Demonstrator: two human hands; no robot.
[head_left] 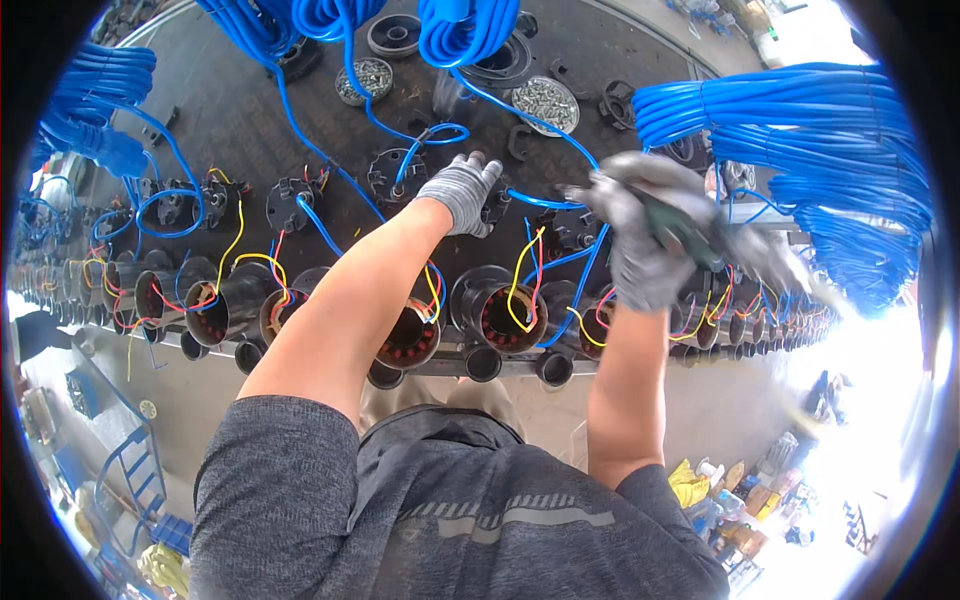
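Observation:
My left hand (460,195), in a grey work glove, has its fingers curled over a black round cover (497,208), which it partly hides. A blue cable (540,201) runs from that cover to the right. My right hand (645,255), also gloved, grips a dark green power screwdriver (675,225); motion smears both. Its front end points left toward the cover. Beside my left hand lies another black round cover (385,175) with blue cable. Nearest below my hands is an open motor housing (515,318) with yellow, red and blue wires sticking out.
More motor housings (215,312) line the bench's near edge. Coils of blue cable (780,120) hang or lie at the right, left and far side. A dish of screws (545,105) and a second screw dish (364,82) stand on the dark bench (240,110).

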